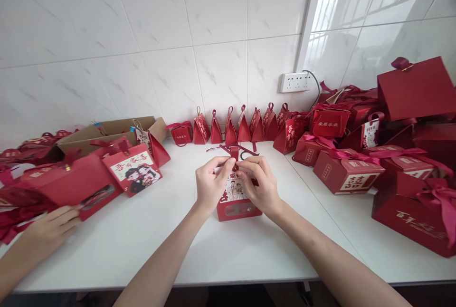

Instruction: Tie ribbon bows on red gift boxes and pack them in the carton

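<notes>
A red gift box (239, 210) with a small clear window and a printed couple on its front stands upright on the white table in front of me. From its top rises a dark red ribbon loop (234, 152). My left hand (214, 177) pinches the base of the ribbon between thumb and fingers. On the other side, my right hand (259, 184) is closed at the same spot, its fingertips meeting the ribbon and the box's top edge. The fingers hide part of the box's upper front.
Another person's hand (53, 231) touches a red box (83, 181) at left. Behind it lies an open cardboard carton (103, 131). Several triangular red boxes (231, 129) line the wall. More boxes (349, 174) pile up at right, below a power strip (295, 82). Loose ribbons (235, 149) lie mid-table.
</notes>
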A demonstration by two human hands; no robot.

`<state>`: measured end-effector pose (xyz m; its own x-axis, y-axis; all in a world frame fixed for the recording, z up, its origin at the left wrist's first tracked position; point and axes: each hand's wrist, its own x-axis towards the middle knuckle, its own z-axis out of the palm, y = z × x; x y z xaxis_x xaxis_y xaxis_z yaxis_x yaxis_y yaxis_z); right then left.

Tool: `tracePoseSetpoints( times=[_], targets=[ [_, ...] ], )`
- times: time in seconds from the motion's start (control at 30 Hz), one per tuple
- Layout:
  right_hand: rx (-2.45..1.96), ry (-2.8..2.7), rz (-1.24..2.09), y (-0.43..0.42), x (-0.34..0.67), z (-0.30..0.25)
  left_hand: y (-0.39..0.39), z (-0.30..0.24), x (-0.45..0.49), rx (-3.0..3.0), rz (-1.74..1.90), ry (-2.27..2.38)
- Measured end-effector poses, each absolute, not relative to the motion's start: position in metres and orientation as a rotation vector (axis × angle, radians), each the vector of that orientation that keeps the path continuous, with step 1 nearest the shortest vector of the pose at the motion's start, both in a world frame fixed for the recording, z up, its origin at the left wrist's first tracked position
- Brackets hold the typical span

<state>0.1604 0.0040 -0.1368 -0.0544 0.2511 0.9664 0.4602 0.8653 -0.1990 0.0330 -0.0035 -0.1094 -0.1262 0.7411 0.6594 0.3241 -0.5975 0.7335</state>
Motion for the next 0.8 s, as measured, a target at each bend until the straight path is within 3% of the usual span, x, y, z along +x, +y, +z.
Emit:
tracePoseSetpoints(
  times=[0.8],
  targets=[
    [-0.605, -1.7, -0.269, 0.0047, 0.1639, -0.1398, -0.0061, -0.109, 0.0313, 1.788, 1.716, 1.185]
  ],
)
